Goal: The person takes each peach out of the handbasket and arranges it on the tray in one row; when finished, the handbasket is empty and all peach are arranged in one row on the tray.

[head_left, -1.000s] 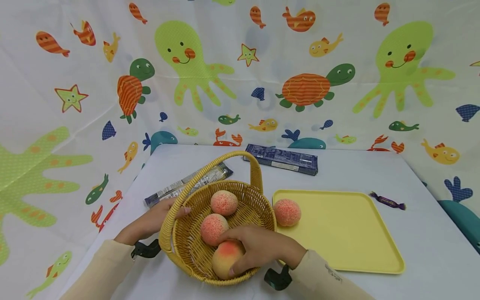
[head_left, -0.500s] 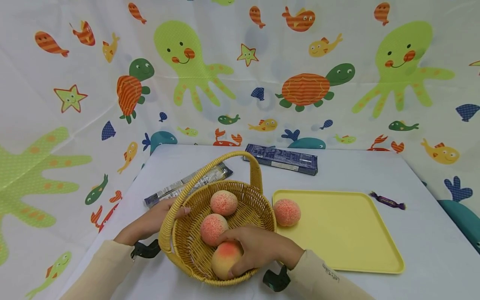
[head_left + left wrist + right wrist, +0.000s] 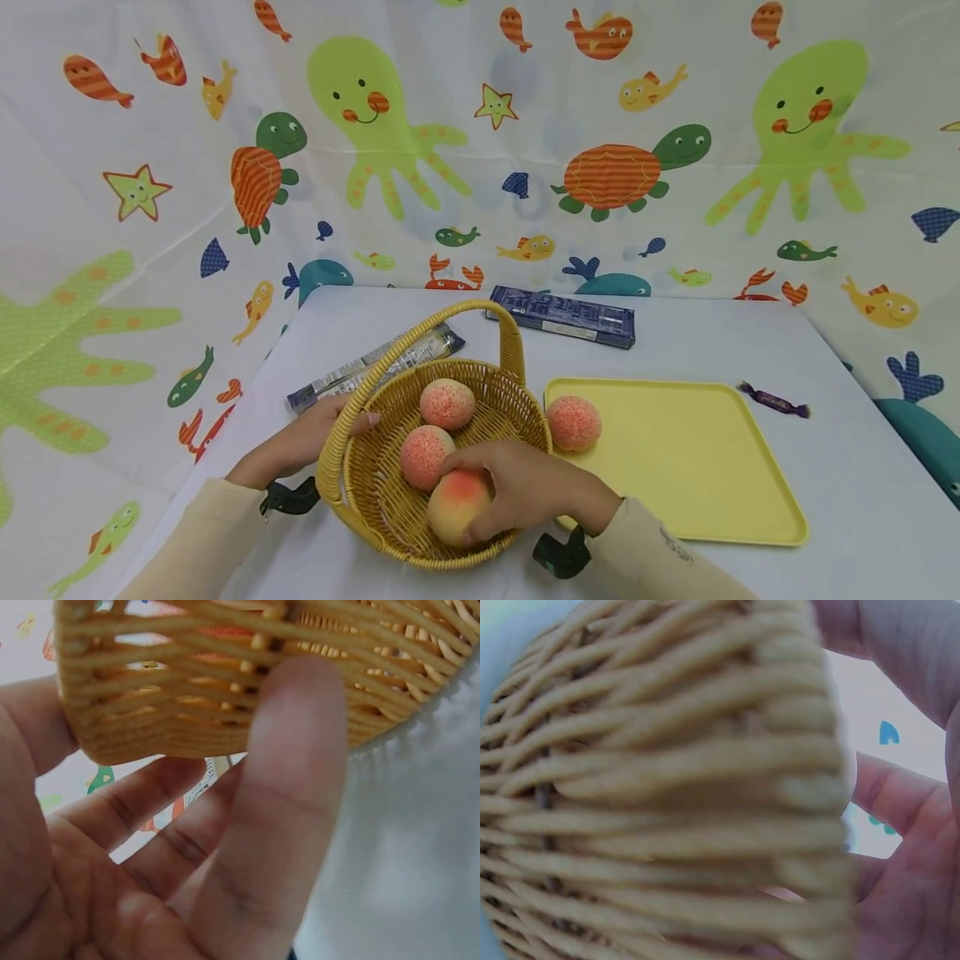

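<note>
While a white curtain printed with colourful sea animals (image 3: 480, 158) hangs at the back, a white counter (image 3: 697, 350) carries all of the things. On its right part lies a flat, rectangular yellow plastic tray (image 3: 690, 467). Just left of it stands a round, golden-brown wicker basket (image 3: 498, 421) with a tall arched handle. The left hand (image 3: 318, 433) holds the left rim of this basket; its grip is closed around the woven wall. The right hand (image 3: 525, 487) reaches inside from the right, and its grip is opened only as wide as the fruit it has hold of. Behind the basket rest a long dark blue box (image 3: 562, 317) and flat silver packaging with dark ends (image 3: 382, 362), which the handle partly hides. The held fruit, a round yellow peach with a red blush (image 3: 456, 510), is in the near part of the basket; whether it touches the bottom I cannot tell. Two pink speckled peaches (image 3: 447, 404) lie beyond it, and another pink peach (image 3: 573, 423) sits on the tray, at the far left corner. Smallest is a purple wrapped candy (image 3: 774, 400), near the tray's far right corner.
</note>
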Tool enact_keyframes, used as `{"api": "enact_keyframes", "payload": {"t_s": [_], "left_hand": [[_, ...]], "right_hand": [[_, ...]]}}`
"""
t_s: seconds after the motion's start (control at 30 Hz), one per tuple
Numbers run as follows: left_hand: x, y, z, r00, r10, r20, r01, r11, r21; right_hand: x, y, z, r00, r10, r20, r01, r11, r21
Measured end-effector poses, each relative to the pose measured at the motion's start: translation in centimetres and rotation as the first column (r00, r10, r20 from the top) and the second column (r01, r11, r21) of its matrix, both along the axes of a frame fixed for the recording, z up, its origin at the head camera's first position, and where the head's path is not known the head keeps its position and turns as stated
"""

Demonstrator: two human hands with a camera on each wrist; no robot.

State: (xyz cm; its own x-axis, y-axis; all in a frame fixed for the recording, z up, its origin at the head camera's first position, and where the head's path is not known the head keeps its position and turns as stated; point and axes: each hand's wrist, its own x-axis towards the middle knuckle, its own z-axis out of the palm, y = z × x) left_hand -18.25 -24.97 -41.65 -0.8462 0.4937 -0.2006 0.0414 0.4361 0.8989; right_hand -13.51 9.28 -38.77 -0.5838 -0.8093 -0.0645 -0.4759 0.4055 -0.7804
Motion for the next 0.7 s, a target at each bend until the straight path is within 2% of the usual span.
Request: {"api": "enact_keyframes", "payload": {"t_s": [0.3, 0.37, 0.6, 0.7], "left_hand": [[0.0, 0.0, 0.1, 1.0, 0.005, 0.009, -0.005, 1.0, -0.002], [0.0, 0.0, 0.1, 1.0, 0.006, 0.013, -0.006, 1.0, -0.001], [0.1, 0.1, 0.3, 0.999, 0.021, 0.025, -0.021, 1.0, -0.007], [0.1, 0.1, 0.3, 0.999, 0.019, 0.027, -0.018, 1.0, -0.006]], "right_hand": [[-0.5, 1.7, 1.3, 0.996, -0.085, 0.0, 0.085, 0.996, -0.039], [-0.5, 2.2, 1.6, 0.993, -0.114, 0.011, 0.114, 0.992, -0.046], [-0.7, 4.4, 2.9, 0.979, -0.202, -0.038, 0.2, 0.978, -0.055], [-0.9, 5.5, 3.4, 0.971, -0.237, -0.023, 0.234, 0.969, -0.076]]}}
